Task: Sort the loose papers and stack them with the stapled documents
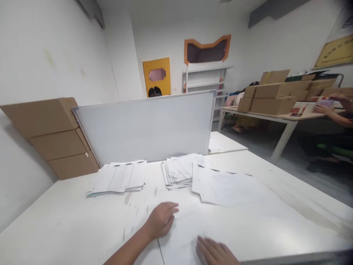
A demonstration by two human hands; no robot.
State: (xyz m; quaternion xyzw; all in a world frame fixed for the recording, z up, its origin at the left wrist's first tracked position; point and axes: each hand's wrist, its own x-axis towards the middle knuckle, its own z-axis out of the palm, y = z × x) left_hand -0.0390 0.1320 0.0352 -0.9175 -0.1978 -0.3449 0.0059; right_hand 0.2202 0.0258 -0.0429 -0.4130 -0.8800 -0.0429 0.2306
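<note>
A white sheet of paper (179,243) lies on the white table in front of me, its left edge showing as a thin dark line. My left hand (162,219) rests over the upper left part of this sheet, fingers loosely bent and thumb apart, with nothing visible in its grasp. Lower right, my right hand (216,252) lies flat on or close to the sheet, fingers stretched out. Beyond my hands are a stack of papers (179,171) in the middle, a printed paper pile (120,178) at the left and spread sheets (226,186) at the right.
A whiteboard (149,127) stands upright across the table's (68,221) back. Stacked cardboard boxes (64,138) are at its left. At the right, another table (261,115) bears several cartons (273,97), and a person's hands (324,108) hold something purple there. Someone's head (154,91) shows above the whiteboard.
</note>
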